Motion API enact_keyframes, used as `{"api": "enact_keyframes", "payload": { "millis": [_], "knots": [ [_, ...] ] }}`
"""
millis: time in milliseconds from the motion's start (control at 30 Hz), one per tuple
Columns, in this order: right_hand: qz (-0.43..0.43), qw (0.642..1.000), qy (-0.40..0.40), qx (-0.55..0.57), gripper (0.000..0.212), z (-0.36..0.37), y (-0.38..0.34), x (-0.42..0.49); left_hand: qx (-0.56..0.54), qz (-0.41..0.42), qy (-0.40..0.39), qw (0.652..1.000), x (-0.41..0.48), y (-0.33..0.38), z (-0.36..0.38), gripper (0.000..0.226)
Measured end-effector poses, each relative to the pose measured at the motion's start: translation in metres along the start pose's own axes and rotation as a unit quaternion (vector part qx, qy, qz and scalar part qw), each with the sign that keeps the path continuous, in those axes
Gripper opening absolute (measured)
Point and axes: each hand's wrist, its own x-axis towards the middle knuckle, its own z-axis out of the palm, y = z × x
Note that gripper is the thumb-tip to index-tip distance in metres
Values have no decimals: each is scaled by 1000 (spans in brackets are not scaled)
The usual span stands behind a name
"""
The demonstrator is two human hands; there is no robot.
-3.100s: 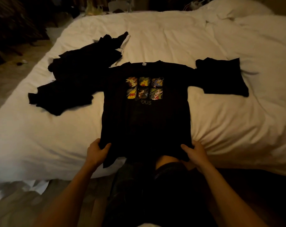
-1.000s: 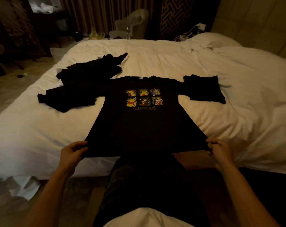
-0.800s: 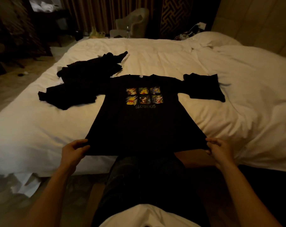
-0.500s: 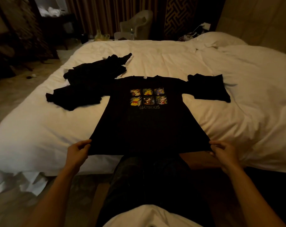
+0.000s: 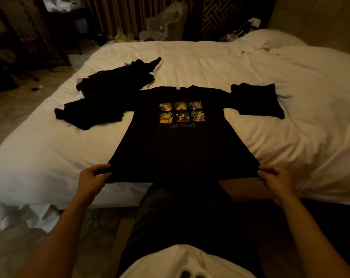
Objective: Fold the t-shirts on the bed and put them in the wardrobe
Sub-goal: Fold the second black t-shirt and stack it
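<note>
A black t-shirt [image 5: 180, 149] with a print of several cartoon panels lies face up and spread flat on the white bed [image 5: 50, 149], collar away from me. My left hand [image 5: 93, 178] pinches its bottom-left hem corner. My right hand [image 5: 275, 180] pinches the bottom-right hem corner. The hem is stretched taut between them, just past the bed's near edge. Its right sleeve [image 5: 258, 100] lies spread out to the side. Its left sleeve merges with a heap of other black t-shirts [image 5: 108, 95] on the bed to the left.
White pillows [image 5: 270, 40] sit at the far right of the bed. A pale armchair [image 5: 166, 21] and curtains stand beyond the bed. Dark furniture [image 5: 25, 37] lines the left wall, with small litter on the floor. My legs press against the bed's near edge.
My hands moved from the middle of the hem out to its two corners and pulled the shirt wide and flat. Over the last second they hold steady; only the camera shifted slightly.
</note>
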Motion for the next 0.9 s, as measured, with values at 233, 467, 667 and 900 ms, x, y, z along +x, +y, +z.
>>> {"api": "enact_keyframes", "payload": {
  "millis": [233,467,667,900],
  "knots": [
    [1,998,5,-61,23,3,20,-5,76,4,-16,997,8,-12,-3,27],
    [-83,986,27,-143,20,24,3,-9,172,42,-22,984,19,12,12,36],
    [-135,975,-26,-173,26,58,-40,2,243,109,-26,963,51,59,43,36],
    [-147,971,-34,-186,27,77,-88,57,251,144,-96,952,119,140,117,35]
  ]
}}
